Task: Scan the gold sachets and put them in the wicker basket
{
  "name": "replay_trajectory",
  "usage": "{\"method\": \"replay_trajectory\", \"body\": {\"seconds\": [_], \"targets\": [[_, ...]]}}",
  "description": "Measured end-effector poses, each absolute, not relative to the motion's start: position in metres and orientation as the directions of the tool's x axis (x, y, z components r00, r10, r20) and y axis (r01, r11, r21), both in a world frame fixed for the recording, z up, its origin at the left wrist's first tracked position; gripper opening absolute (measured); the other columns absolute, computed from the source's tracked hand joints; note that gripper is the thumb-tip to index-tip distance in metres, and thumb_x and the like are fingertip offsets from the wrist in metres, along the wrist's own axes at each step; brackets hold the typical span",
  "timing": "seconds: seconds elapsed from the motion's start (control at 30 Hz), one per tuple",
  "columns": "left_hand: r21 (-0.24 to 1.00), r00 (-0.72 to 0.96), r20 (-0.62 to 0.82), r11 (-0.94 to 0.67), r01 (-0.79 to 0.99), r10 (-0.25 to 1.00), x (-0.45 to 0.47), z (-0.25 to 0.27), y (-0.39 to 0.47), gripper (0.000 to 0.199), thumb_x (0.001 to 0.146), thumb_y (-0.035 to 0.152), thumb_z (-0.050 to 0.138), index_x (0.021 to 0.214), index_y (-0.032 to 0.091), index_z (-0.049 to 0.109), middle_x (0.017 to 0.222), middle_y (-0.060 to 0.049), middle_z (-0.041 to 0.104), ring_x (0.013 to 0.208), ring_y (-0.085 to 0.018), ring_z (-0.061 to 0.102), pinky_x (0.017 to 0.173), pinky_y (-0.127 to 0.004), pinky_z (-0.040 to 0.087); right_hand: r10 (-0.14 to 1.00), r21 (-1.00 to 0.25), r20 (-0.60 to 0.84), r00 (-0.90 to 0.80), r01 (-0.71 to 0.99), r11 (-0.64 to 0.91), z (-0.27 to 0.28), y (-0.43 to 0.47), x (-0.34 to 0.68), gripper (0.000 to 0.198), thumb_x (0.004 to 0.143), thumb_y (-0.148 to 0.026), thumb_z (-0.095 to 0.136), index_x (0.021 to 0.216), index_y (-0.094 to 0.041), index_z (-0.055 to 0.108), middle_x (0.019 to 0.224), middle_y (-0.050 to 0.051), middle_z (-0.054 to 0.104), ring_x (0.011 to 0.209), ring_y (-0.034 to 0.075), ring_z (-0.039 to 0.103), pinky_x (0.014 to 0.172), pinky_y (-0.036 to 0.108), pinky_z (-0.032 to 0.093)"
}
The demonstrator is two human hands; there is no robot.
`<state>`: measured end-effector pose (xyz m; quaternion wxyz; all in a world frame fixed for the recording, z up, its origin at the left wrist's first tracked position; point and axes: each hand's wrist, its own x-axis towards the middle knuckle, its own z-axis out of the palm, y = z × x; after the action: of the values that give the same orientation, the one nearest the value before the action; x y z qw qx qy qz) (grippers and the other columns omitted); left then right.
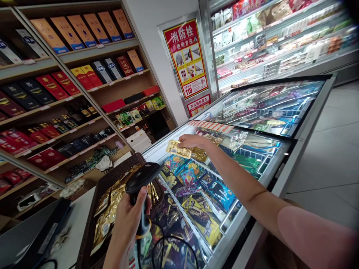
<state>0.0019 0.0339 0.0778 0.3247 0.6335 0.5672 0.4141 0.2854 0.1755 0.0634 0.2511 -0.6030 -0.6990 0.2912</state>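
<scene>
My left hand point(130, 213) is wrapped round the handle of a black barcode scanner point(146, 175), whose cable loops down over the freezer. Out over the freezer, my right hand point(193, 141) pinches a gold foil packet point(178, 148) with a printed label. More gold packaging point(199, 154) shows just below that hand; whether it is held too, I cannot tell. Beneath lie colourful ice cream packets point(187, 173) in a white wire basket point(224, 228). Beside my left hand, a dark brown woven basket point(92, 220) holds several gold foil packets point(114, 196).
A glass lid point(269, 104) covers the far part of the freezer. Shelves of boxed goods point(67, 89) line the left wall, and a lit display fridge point(269, 41) stands behind. Near the lower left is a dark flat device point(45, 239) on a counter.
</scene>
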Motion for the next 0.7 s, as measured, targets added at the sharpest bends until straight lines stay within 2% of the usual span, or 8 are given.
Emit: {"method": "replay_trajectory", "body": {"seconds": [0.1, 0.2, 0.33, 0.43, 0.47, 0.53, 0.6, 0.7], "targets": [[0.886, 0.019, 0.155, -0.148, 0.440, 0.988, 0.000, 0.082, 0.034, 0.051, 0.071, 0.071, 0.059, 0.069, 0.021, 0.048, 0.048, 0.001, 0.051, 0.043, -0.013, 0.045, 0.040, -0.022, 0.034, 0.996, -0.618, -0.072, -0.046, 0.786, -0.009, 0.051, 0.187, 0.295, 0.025, 0.089, -0.033, 0.060, 0.105, -0.014, 0.064, 0.107, 0.010, 0.067, 0.090, 0.021, 0.063, 0.069, 0.028, 0.049], [0.899, -0.008, 0.160, -0.142, 0.413, 0.987, -0.008, 0.091, 0.033, 0.052, 0.071, 0.070, 0.061, 0.072, 0.020, 0.049, 0.049, 0.002, 0.051, 0.042, -0.012, 0.044, 0.040, -0.022, 0.033, 0.981, -0.495, -0.191, 0.035, 0.860, -0.127, 0.034, 0.198, 0.301, 0.032, 0.093, -0.034, 0.060, 0.117, -0.013, 0.060, 0.114, 0.010, 0.063, 0.096, 0.021, 0.064, 0.080, 0.038, 0.053], [0.924, -0.112, 0.184, -0.133, 0.358, 0.976, -0.037, 0.110, 0.031, 0.051, 0.070, 0.067, 0.065, 0.078, 0.019, 0.050, 0.051, 0.002, 0.052, 0.044, -0.012, 0.047, 0.040, -0.020, 0.033, 0.962, -0.340, -0.252, 0.107, 0.921, -0.191, 0.013, 0.203, 0.299, 0.035, 0.092, -0.032, 0.061, 0.122, -0.013, 0.058, 0.120, 0.011, 0.060, 0.101, 0.022, 0.063, 0.085, 0.041, 0.053], [0.926, -0.174, 0.209, -0.137, 0.353, 0.962, -0.063, 0.123, 0.026, 0.051, 0.069, 0.067, 0.066, 0.079, 0.019, 0.052, 0.053, 0.002, 0.054, 0.044, -0.011, 0.048, 0.040, -0.020, 0.033, 0.970, -0.243, -0.185, 0.160, 0.948, -0.203, 0.007, 0.199, 0.295, 0.035, 0.093, -0.033, 0.060, 0.123, -0.014, 0.058, 0.123, 0.012, 0.059, 0.105, 0.023, 0.061, 0.088, 0.044, 0.051], [0.925, -0.182, 0.211, -0.136, 0.356, 0.960, -0.070, 0.126, 0.023, 0.052, 0.069, 0.067, 0.066, 0.079, 0.019, 0.052, 0.053, 0.002, 0.054, 0.044, -0.012, 0.049, 0.040, -0.021, 0.034, 0.976, -0.219, -0.139, 0.169, 0.956, -0.197, 0.007, 0.196, 0.292, 0.035, 0.094, -0.032, 0.058, 0.123, -0.012, 0.058, 0.124, 0.014, 0.059, 0.109, 0.026, 0.060, 0.090, 0.046, 0.049], [0.924, -0.215, 0.225, -0.138, 0.356, 0.950, -0.082, 0.130, 0.019, 0.053, 0.068, 0.067, 0.067, 0.081, 0.018, 0.053, 0.054, 0.002, 0.054, 0.044, -0.012, 0.050, 0.041, -0.021, 0.036, 0.986, -0.186, -0.029, 0.161, 0.969, -0.164, 0.012, 0.189, 0.281, 0.034, 0.096, -0.025, 0.051, 0.122, -0.005, 0.058, 0.126, 0.026, 0.056, 0.116, 0.034, 0.056, 0.093, 0.049, 0.044], [0.926, -0.270, 0.249, -0.147, 0.348, 0.930, -0.089, 0.132, 0.014, 0.053, 0.067, 0.067, 0.068, 0.083, 0.018, 0.054, 0.055, 0.003, 0.055, 0.043, -0.011, 0.050, 0.040, -0.021, 0.036, 0.991, -0.170, 0.080, 0.105, 0.981, -0.091, 0.019, 0.181, 0.259, 0.036, 0.097, -0.023, 0.044, 0.122, -0.002, 0.058, 0.126, 0.030, 0.054, 0.119, 0.038, 0.053, 0.093, 0.049, 0.042], [0.925, -0.312, 0.297, -0.191, 0.330, 0.902, -0.094, 0.134, 0.009, 0.053, 0.068, 0.066, 0.067, 0.086, 0.018, 0.055, 0.056, 0.003, 0.055, 0.042, -0.011, 0.050, 0.040, -0.021, 0.036, 0.976, -0.169, 0.197, -0.092, 0.977, 0.127, 0.027, 0.167, 0.197, 0.037, 0.099, -0.030, 0.037, 0.125, -0.011, 0.057, 0.127, 0.022, 0.058, 0.116, 0.032, 0.057, 0.090, 0.040, 0.045]]}}
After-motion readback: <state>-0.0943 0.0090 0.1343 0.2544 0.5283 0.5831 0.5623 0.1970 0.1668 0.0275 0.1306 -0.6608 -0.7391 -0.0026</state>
